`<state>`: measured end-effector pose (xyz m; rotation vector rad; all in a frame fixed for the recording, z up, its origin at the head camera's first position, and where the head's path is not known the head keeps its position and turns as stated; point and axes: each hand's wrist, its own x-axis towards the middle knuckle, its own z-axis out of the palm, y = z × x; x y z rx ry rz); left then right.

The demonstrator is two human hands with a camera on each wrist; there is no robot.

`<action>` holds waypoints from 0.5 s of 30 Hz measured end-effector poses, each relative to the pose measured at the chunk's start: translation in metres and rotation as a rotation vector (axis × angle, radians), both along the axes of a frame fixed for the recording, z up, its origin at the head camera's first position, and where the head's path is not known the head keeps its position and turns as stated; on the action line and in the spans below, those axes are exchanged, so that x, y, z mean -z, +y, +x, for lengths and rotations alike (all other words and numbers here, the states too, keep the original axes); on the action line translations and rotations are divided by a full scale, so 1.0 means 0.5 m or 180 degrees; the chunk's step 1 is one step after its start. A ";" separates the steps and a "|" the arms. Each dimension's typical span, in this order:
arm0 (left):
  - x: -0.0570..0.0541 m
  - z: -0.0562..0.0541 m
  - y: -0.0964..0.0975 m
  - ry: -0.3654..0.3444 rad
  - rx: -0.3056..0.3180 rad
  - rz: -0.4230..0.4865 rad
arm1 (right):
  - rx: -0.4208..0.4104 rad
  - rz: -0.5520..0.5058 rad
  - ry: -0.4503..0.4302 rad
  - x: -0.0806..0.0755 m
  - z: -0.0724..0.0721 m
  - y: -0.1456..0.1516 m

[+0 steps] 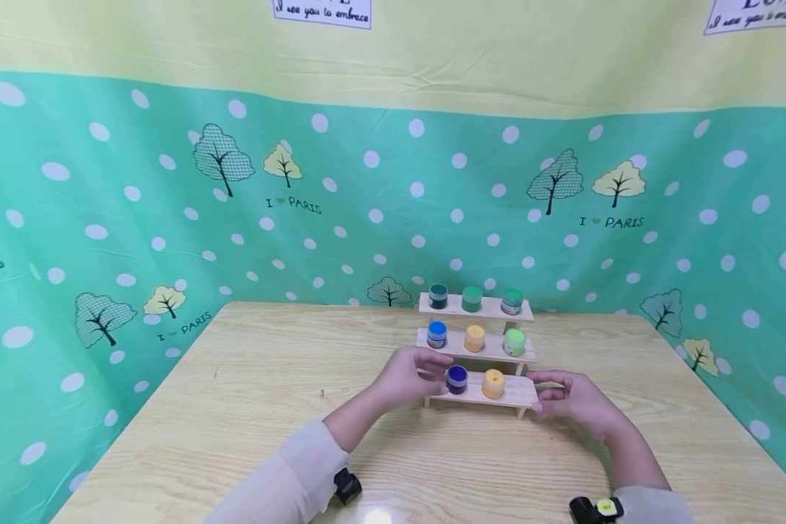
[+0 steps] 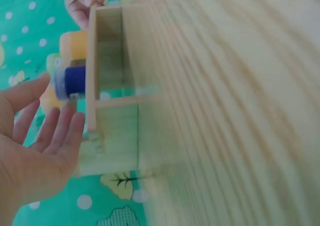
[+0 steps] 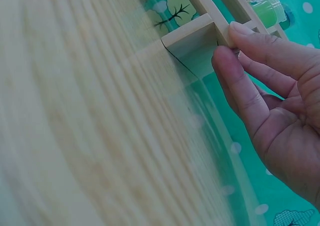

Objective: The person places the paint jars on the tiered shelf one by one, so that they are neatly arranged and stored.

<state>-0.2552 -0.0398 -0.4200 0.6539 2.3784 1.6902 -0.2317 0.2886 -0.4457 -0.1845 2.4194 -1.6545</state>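
Note:
A three-tier wooden stand (image 1: 520, 394) holds small paint jars on its steps. On the lowest step are a dark purple jar (image 1: 457, 380) at left and an orange-yellow jar (image 1: 493, 384) at the middle. My left hand (image 1: 407, 378) is beside the purple jar at the stand's left end, thumb and fingers spread apart; the left wrist view shows a gap between them. At the other end, my right hand (image 1: 579, 402) pinches the corner of the lowest step. Its thumb (image 3: 242, 29) lies on the board edge, with the index finger just below.
On the middle step stand a blue jar (image 1: 437, 334), another orange-yellow jar (image 1: 474, 338) and a light green jar (image 1: 514, 341). Three green-toned jars (image 1: 471, 298) line the top step. Behind the wooden table (image 1: 249, 407) hangs a dotted green curtain (image 1: 340, 189).

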 end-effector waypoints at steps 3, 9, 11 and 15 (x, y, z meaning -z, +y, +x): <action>-0.006 0.007 -0.014 -0.0001 0.0094 0.0015 | -0.0018 -0.0018 0.0003 -0.002 0.001 0.002; -0.009 0.019 -0.040 0.0065 0.0225 0.0179 | -0.0058 -0.0039 0.0031 -0.006 0.001 0.004; -0.009 0.022 -0.050 0.0090 0.0222 0.0194 | -0.0062 -0.0043 0.0037 -0.007 0.002 0.004; -0.007 0.030 -0.073 0.0122 0.0145 0.0171 | -0.0096 -0.0058 0.0068 -0.011 0.004 0.006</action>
